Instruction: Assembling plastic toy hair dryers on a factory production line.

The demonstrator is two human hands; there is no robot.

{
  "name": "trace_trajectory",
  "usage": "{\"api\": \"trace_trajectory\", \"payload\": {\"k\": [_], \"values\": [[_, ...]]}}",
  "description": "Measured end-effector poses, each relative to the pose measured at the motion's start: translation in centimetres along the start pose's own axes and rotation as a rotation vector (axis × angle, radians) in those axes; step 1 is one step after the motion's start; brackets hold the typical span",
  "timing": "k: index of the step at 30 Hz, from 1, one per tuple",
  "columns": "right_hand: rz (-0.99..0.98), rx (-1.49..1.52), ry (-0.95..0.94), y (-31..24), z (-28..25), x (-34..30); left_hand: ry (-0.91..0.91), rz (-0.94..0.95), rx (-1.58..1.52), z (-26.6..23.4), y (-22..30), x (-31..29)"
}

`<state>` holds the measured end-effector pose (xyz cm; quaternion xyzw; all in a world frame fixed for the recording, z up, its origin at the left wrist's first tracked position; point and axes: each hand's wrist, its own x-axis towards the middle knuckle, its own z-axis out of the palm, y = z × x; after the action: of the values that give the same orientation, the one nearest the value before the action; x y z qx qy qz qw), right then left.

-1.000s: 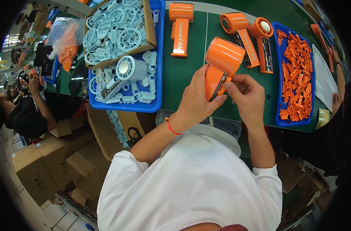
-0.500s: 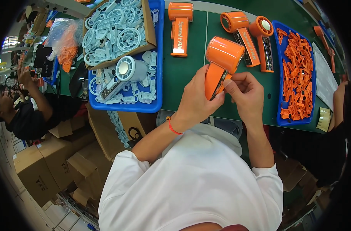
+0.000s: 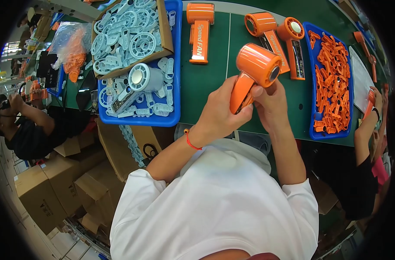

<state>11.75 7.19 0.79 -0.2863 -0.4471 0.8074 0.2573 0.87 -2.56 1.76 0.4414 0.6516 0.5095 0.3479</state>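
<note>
An orange handheld fan [image 3: 257,65] is held up over the green table in front of me, its round head tilted up and to the right. My left hand [image 3: 225,104] wraps round the handle from the left, thumb across its lower front. My right hand [image 3: 271,104] grips the handle's right side just under the head, thumb pressed on it and the other fingers partly hidden behind. Farther off lie an orange fan [image 3: 201,34] on the left and two more on the right, one fan [image 3: 267,39] partly behind the other fan [image 3: 295,47] with an open handle.
A blue tray [image 3: 178,86] at left holds a cardboard box [image 3: 166,26] of light-blue parts and a light-blue fan [image 3: 145,78]. Another blue tray [image 3: 312,86] at right holds small orange parts [image 3: 334,82]. Co-workers sit on both sides; one hand [image 3: 375,102] at right holds an orange piece.
The fan has turned in my hands, so its head now points more to the right. My right hand has shifted up nearer the head. At right a co-worker's arm has come farther in.
</note>
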Motion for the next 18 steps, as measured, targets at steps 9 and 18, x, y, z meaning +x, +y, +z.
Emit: {"api": "trace_trajectory", "payload": {"k": [9,18], "values": [[-0.044,-0.036,-0.138,0.8,-0.5,0.2,-0.024,-0.117,-0.177,0.0,-0.4,0.2],[-0.869,-0.180,-0.271,-0.5,0.1,1.6,0.334,0.268,0.058,-0.1,-3.9,-0.9]]}}
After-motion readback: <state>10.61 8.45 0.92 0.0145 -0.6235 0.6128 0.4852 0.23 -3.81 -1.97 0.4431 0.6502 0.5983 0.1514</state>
